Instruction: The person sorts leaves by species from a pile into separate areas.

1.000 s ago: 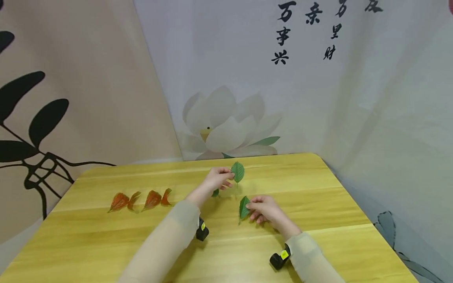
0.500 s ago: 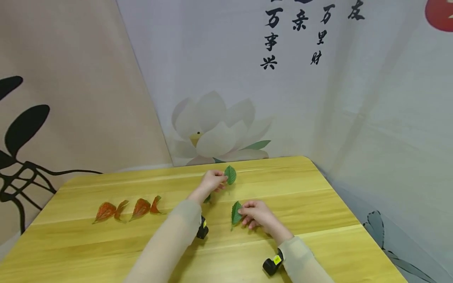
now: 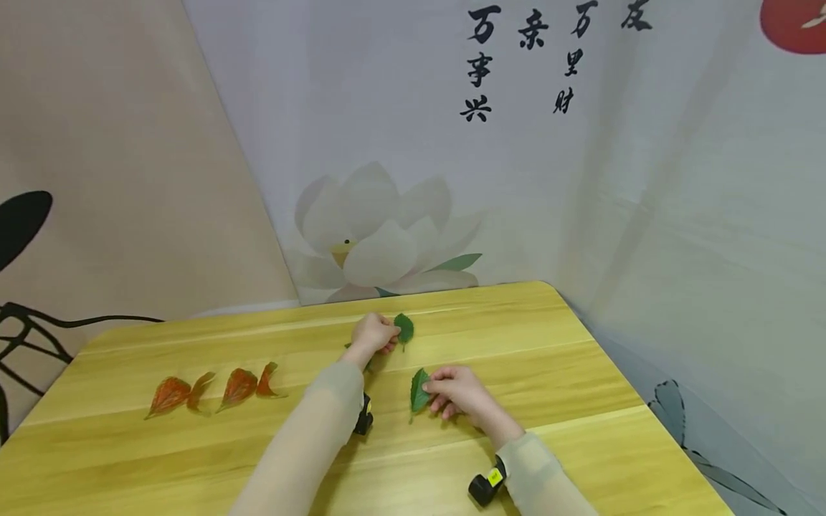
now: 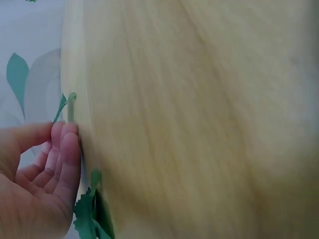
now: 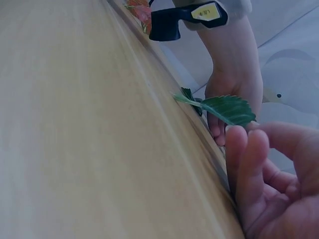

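Observation:
My left hand (image 3: 376, 334) pinches a green serrated leaf (image 3: 404, 328) between thumb and fingertips near the table's far side. In the left wrist view this leaf (image 4: 60, 107) appears almost edge-on. A further green leaf (image 4: 85, 214) lies on the table below that hand; in the head view the left wrist mostly hides it. Closer to the body, my right hand (image 3: 459, 390) pinches another serrated green leaf (image 3: 419, 390) by its edge. Its stem (image 5: 185, 99) points away from the fingers in the right wrist view.
Several orange-red, papery, veined husk-like pieces (image 3: 239, 387) lie in a row on the left of the yellow wooden table (image 3: 555, 430). Behind the table hangs a cloth backdrop (image 3: 400, 86) with a printed lotus and dark characters. Each wrist wears a black camera (image 3: 485, 487).
The head view has turned rightward, so the scene shifts left. My left hand has brought its leaf lower and nearer the tabletop. The right hand still holds its leaf, much as before.

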`<action>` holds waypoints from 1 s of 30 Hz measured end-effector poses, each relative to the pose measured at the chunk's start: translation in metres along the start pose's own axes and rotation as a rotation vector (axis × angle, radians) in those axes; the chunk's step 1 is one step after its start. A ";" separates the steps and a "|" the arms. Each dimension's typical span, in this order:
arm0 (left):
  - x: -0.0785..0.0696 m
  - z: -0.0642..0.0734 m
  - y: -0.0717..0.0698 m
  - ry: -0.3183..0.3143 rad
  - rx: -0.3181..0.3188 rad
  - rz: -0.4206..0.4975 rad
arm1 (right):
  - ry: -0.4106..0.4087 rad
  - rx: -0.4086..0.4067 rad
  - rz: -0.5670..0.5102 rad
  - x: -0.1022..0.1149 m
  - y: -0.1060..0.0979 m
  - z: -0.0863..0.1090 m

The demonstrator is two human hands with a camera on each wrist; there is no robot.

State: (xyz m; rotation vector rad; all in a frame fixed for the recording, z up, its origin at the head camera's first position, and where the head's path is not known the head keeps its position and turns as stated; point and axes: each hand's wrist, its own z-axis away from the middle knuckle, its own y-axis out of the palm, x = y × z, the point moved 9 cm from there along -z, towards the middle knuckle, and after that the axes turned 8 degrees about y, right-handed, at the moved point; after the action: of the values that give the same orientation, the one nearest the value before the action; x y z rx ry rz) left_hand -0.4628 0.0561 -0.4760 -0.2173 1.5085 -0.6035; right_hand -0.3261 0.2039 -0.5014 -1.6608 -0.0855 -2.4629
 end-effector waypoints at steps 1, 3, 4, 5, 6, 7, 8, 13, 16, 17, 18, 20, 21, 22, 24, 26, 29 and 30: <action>0.000 0.000 -0.001 -0.004 0.001 -0.013 | -0.001 0.000 -0.001 0.000 0.001 0.000; 0.000 0.001 -0.001 -0.010 0.009 -0.037 | -0.001 0.000 -0.005 0.001 0.003 0.000; 0.000 0.001 -0.002 -0.010 0.012 -0.048 | -0.001 0.000 -0.007 0.001 0.003 0.000; -0.001 0.002 -0.002 -0.010 0.014 -0.061 | 0.000 0.002 -0.008 0.001 0.004 0.000; -0.001 0.002 -0.002 -0.009 0.016 -0.072 | 0.001 0.003 -0.010 0.001 0.004 0.000; -0.002 0.002 -0.002 -0.009 0.016 -0.082 | 0.001 0.005 -0.010 0.001 0.004 0.001; -0.002 0.002 -0.002 -0.009 0.016 -0.092 | 0.001 0.006 -0.010 0.001 0.005 0.001; -0.003 0.002 -0.002 0.003 0.014 -0.153 | -0.003 -0.001 -0.003 0.002 0.003 0.001; -0.003 0.001 0.000 0.014 0.023 -0.180 | -0.001 -0.004 -0.002 0.002 0.003 0.001; -0.002 0.001 0.001 0.012 0.026 -0.182 | 0.001 -0.003 -0.001 0.001 0.003 0.001; -0.001 0.001 0.001 0.008 0.029 -0.180 | 0.002 -0.002 -0.001 0.001 0.003 0.001; 0.001 0.000 0.001 -0.001 0.035 -0.169 | 0.004 0.001 -0.004 0.000 0.003 0.000; 0.002 0.000 0.001 -0.010 0.037 -0.151 | 0.003 0.003 -0.005 0.000 0.003 0.000; 0.004 0.000 0.001 -0.019 0.038 -0.129 | 0.002 0.004 -0.005 0.000 0.003 0.000; 0.007 -0.001 0.001 -0.041 0.043 -0.076 | 0.004 0.004 -0.008 0.000 0.003 -0.001; 0.010 -0.001 0.000 -0.060 0.045 -0.021 | 0.009 0.003 -0.009 0.000 0.003 -0.001; 0.013 -0.002 0.000 -0.082 0.039 0.032 | 0.016 0.000 -0.012 -0.001 0.003 -0.002; 0.014 -0.002 0.000 -0.086 0.035 0.037 | 0.015 -0.001 -0.011 -0.001 0.003 -0.002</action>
State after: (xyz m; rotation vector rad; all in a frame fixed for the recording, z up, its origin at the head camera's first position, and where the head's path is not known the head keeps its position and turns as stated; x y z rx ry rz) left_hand -0.4654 0.0501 -0.4881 -0.1857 1.4156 -0.5830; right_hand -0.3271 0.2010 -0.5032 -1.6461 -0.0920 -2.4836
